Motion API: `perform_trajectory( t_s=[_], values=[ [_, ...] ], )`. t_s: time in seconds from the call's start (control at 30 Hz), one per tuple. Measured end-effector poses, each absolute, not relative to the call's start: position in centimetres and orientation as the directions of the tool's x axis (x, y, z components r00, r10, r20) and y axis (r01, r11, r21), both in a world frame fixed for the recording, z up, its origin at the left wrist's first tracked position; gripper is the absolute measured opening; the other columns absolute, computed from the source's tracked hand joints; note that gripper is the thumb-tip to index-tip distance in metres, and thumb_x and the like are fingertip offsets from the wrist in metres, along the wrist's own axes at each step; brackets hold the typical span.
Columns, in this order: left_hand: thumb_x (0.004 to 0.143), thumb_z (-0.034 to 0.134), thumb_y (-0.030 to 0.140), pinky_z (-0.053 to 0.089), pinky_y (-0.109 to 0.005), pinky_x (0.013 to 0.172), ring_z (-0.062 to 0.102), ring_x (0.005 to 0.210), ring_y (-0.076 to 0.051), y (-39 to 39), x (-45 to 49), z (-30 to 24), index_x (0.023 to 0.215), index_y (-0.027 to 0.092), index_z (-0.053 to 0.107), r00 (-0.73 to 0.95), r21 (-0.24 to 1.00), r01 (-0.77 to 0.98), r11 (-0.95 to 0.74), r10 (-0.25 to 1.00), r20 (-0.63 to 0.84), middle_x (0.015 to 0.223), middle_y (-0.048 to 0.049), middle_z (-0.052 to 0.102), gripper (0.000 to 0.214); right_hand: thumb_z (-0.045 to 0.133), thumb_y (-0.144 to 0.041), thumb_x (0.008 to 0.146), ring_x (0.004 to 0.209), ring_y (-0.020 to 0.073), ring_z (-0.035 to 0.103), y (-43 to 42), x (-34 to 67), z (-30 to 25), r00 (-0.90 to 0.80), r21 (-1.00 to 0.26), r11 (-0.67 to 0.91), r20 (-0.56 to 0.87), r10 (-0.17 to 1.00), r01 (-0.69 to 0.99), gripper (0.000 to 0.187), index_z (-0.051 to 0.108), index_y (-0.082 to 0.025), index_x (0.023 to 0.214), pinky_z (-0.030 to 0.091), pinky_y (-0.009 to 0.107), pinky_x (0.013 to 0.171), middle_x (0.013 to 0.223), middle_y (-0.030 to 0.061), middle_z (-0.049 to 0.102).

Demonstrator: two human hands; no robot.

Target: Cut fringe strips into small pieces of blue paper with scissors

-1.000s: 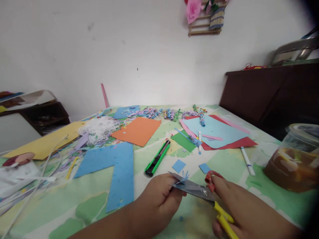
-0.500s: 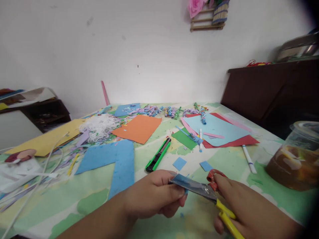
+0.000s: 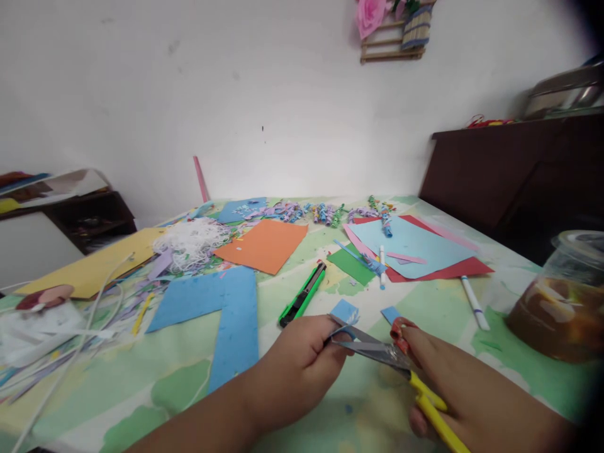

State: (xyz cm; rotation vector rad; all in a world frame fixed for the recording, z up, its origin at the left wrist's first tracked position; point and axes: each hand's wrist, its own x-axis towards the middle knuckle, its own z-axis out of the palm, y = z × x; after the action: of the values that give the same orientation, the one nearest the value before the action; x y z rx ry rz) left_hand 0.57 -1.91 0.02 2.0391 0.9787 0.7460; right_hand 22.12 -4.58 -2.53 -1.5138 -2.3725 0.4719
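My left hand (image 3: 302,368) is closed, pinching a small piece of blue paper (image 3: 352,317) whose visible edge is cut into a fringe. My fingers hide most of that piece. In my right hand (image 3: 457,380) are scissors (image 3: 394,356) with one red and one yellow handle loop. Their blades stand a little apart, with the tips right at the left fingertips and the blue paper. Just beyond lies a small blue paper square (image 3: 389,314). A green utility knife (image 3: 302,294) rests on the table past my left hand.
Blue (image 3: 238,324), orange (image 3: 267,245) and light blue paper (image 3: 415,245) sheets lie around the table. White shredded paper (image 3: 191,244) is heaped at left, with curled paper strips (image 3: 325,214) at the back. A plastic tub of brown liquid (image 3: 557,308) and a white marker (image 3: 474,303) are at right.
The scissor blades have parted; they were closed together before. The fringed edge of the blue paper now shows above them. My left hand has shifted slightly.
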Motion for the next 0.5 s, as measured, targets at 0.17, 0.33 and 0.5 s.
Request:
perform_trajectory(
  t_s=[0.17,0.33,0.5],
  values=[
    [0.077,0.041,0.011,0.035,-0.018,0.06,0.049,0.064,-0.012,-2.27,0.55,-0.15,0.069,0.018,0.058,0.598,0.726,0.383,-0.571,0.753,0.276,0.067,0.0001,0.058,0.02,0.054,-0.027,0.061,0.097,0.0312,0.054,-4.57,22.13,-2.65,-0.441,-0.447,0.418,0.057,0.895,0.791,0.039,0.053,-0.02,0.099,0.047,0.037,0.076,0.106,0.011,0.059],
    [0.077,0.04,0.01,0.035,-0.017,0.061,0.051,0.066,-0.012,-2.48,0.43,-0.76,0.073,0.019,0.057,0.585,0.691,0.384,-0.612,0.741,0.331,0.071,0.0,0.059,0.02,0.052,-0.028,0.064,0.096,0.0321,0.054,-4.5,22.18,-2.69,-0.443,-0.398,0.433,0.072,0.893,0.809,0.04,0.053,-0.017,0.102,0.047,0.04,0.077,0.104,0.0135,0.059],
    [0.078,0.038,0.01,0.034,-0.016,0.056,0.047,0.059,-0.011,-2.6,0.43,-0.58,0.069,0.018,0.054,0.582,0.691,0.4,-0.602,0.749,0.315,0.065,0.0007,0.055,0.02,0.053,-0.029,0.063,0.098,0.0349,0.053,-4.53,22.06,-2.45,-0.436,-0.363,0.424,0.052,0.898,0.83,0.041,0.053,-0.015,0.101,0.047,0.043,0.076,0.107,0.0166,0.057]
  ],
)
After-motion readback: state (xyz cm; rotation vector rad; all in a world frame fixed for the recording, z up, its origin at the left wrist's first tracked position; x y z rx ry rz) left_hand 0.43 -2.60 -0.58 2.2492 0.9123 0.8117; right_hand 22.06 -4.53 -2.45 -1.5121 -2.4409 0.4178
